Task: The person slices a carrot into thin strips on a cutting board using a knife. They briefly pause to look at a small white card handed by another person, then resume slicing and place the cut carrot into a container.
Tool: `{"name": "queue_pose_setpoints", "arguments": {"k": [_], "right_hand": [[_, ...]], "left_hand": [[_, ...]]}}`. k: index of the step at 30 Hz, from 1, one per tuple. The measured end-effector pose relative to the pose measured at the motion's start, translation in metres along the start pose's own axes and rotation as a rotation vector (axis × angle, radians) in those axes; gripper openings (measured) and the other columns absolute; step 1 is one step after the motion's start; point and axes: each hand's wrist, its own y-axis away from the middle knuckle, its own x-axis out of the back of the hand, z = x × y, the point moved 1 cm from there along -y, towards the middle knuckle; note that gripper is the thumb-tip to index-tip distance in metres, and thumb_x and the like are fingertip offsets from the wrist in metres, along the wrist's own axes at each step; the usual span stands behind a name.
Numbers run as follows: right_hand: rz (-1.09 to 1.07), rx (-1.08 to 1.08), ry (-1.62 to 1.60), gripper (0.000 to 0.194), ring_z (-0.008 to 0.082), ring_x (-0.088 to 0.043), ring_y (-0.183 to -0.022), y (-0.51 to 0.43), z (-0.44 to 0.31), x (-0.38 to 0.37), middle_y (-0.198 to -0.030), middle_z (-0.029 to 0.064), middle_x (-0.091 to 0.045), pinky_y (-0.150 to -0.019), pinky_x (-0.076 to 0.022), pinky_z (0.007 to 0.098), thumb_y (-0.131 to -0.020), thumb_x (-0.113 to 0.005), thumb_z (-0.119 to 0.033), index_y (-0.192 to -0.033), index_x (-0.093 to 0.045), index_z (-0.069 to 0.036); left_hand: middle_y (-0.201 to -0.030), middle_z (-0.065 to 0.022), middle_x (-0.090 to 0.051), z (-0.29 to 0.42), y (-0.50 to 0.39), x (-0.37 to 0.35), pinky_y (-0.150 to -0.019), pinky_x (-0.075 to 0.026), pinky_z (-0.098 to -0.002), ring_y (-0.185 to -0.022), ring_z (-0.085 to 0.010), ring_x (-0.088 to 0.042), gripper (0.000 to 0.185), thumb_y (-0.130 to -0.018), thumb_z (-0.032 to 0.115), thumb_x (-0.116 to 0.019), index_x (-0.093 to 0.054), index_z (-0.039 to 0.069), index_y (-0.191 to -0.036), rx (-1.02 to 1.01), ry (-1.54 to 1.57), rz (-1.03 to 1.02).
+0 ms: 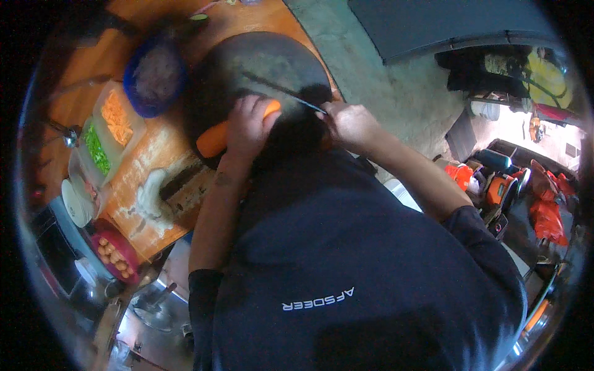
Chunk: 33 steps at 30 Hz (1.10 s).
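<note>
My left hand (pixel 250 123) is closed around a thick orange carrot (pixel 212 140), its one end showing past my fingers and thumb. The carrot lies over a round, dark chopping block (pixel 278 53). In my right hand (pixel 351 123) is a knife (pixel 301 99), gripped at the near end. Its dark blade slants across the block towards the far left, beyond my left hand. The blade and the carrot appear apart, though blur hides the exact gap. My right hand is at the block's right edge.
Left of the block, the wooden table (pixel 160 134) holds a blue bowl (pixel 155 76), tubs of shredded carrot (pixel 117 118) and chopped greens (pixel 96 149), and a crumpled white cloth (pixel 155 197). Nearer me are a pink basket of eggs (pixel 130 250) and a metal pan (pixel 153 317). A wall (pixel 345 51) borders the right.
</note>
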Motion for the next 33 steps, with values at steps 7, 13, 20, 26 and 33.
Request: {"name": "queue_pose_setpoints", "arguments": {"k": [7, 13, 20, 26, 33], "right_hand": [[0.133, 0.187, 0.132, 0.023, 0.0347, -0.068, -0.085, 0.008, 0.002, -0.023, -0.093, 0.0182, -0.067, -0.072, -0.0566, 0.0445, -0.093, -0.052, -0.016, -0.106, -0.061, 0.0], [0.114, 0.188, 0.203, 0.028, 0.032, -0.069, -0.08, 0.01, 0.004, -0.036, -0.09, 0.0169, -0.067, -0.065, -0.0569, 0.0415, -0.087, -0.054, -0.012, -0.11, -0.062, 0.001], [0.173, 0.221, 0.182, 0.032, 0.0331, -0.068, -0.076, 0.014, 0.0, -0.038, -0.086, 0.0169, -0.067, -0.066, -0.0566, 0.0417, -0.086, -0.054, -0.01, -0.114, -0.062, 0.004], [0.063, 0.146, 0.211, 0.023, 0.0322, -0.07, -0.082, -0.002, -0.004, -0.051, -0.091, 0.0175, -0.069, -0.069, -0.0571, 0.0445, -0.088, -0.052, -0.012, -0.103, -0.061, 0.002], [0.082, -0.094, 0.0, 0.033, 0.0377, -0.07, -0.087, -0.008, 0.002, -0.024, -0.089, 0.0239, -0.07, -0.078, -0.0546, 0.0518, -0.101, -0.049, -0.029, -0.098, -0.066, 0.0]], "left_hand": [[-0.1, -0.0133, -0.062, -0.007, 0.009, -0.005, -0.074, -0.054, -0.0431, -0.089, -0.0337, -0.062, 0.027, -0.083, 0.025, -0.074, -0.065, 0.007, -0.102, 0.03, -0.183, -0.066], [-0.099, -0.0148, -0.061, -0.01, 0.014, -0.007, -0.073, -0.055, -0.0442, -0.088, -0.0338, -0.061, 0.023, -0.081, 0.024, -0.075, -0.064, 0.008, -0.095, 0.026, -0.195, -0.041], [-0.093, -0.0127, -0.063, -0.013, 0.015, -0.01, -0.071, -0.054, -0.0434, -0.086, -0.033, -0.061, 0.019, -0.08, 0.021, -0.075, -0.065, 0.008, -0.09, -0.041, -0.228, -0.017], [-0.092, -0.012, -0.063, -0.013, 0.013, -0.012, -0.072, -0.052, -0.0433, -0.085, -0.0335, -0.06, 0.019, -0.085, 0.023, -0.073, -0.065, 0.006, -0.091, -0.104, -0.23, -0.041], [-0.099, -0.0131, -0.063, 0.007, 0.003, 0.0, -0.079, -0.052, -0.0416, -0.095, -0.0341, -0.06, 0.029, -0.09, 0.025, -0.071, -0.065, 0.003, -0.108, 0.075, -0.083, 0.012]]}}
